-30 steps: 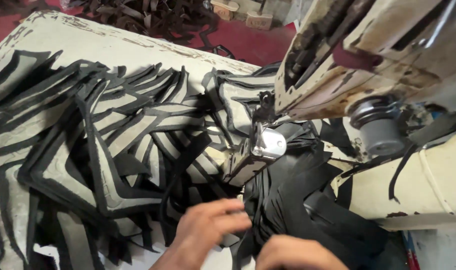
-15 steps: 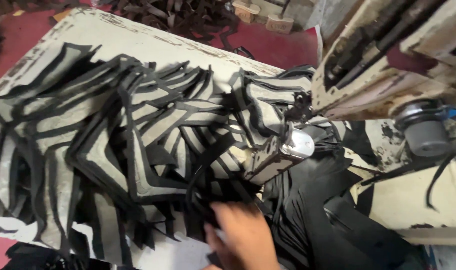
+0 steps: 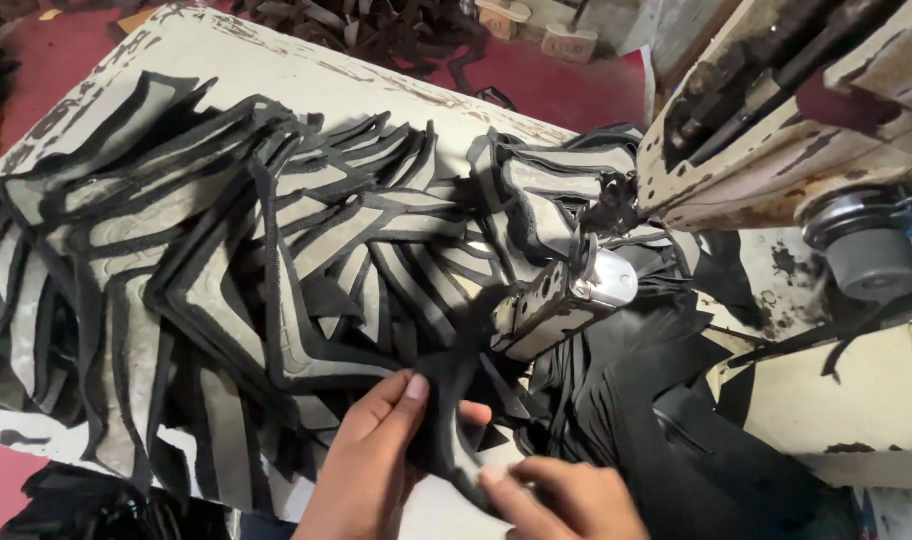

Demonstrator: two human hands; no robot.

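1. Left hand: fingers pressed together around a narrow black strip, thumb in front and the other fingers behind, so the strip is pinched between them. The wrist enters from the bottom edge of the view.
2. Right hand: fingers curled in, the tips closing on the lower end of the same black strip, touching it just right of the left hand. Part of the palm is cut off by the bottom edge.
3. The black strip stands nearly upright between the two hands, low and centre in the view, over the near edge of the bench. Its upper end rises toward the machine's lower arm.
4. Just above the hands: the sewing machine's post arm, worn cream body with a shiny metal end cap, angled toward the hands.
5. Right of the hands: a loose heap of plain black cut pieces, draped off the machine base.
6. Left and above: a wide spread of grey pieces edged in black, overlapping in a fan across most of the bench.
7. Upper right: the sewing machine head, chipped cream paint, with a grey round knob beneath it.
8. Beyond the bench: red floor with more dark scraps.
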